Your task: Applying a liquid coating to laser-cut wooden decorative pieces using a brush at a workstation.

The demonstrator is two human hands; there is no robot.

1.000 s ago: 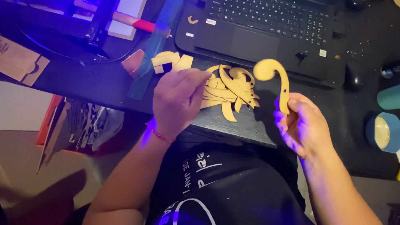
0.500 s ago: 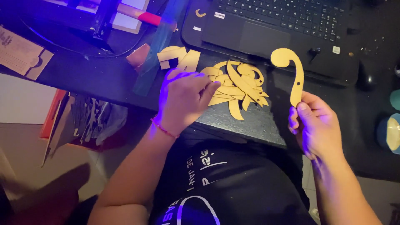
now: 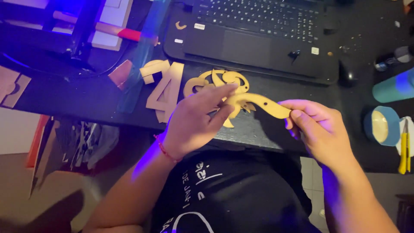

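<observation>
Both hands are pinching a curved wooden strip (image 3: 263, 105): right hand (image 3: 321, 129) clenching its end, left hand (image 3: 194, 123) steadying; gentle, even pressure seems wisest.

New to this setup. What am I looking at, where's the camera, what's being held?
There is no machine here: a person works with two bare hands, filmed by one camera worn on the head and looking down at a dark desk.

The right hand pinches one end of a curved, flat tan cutout strip. The left hand reaches to its other end, fingers over an ornate tan cutout lying flat on the desk; whether that hand has a grip on anything cannot be told.

Beside it lies a tan number-shaped cutout. Behind is an open black laptop. At right are a roll of blue tape and a yellow utility knife. Blue light falls from the upper left.
</observation>
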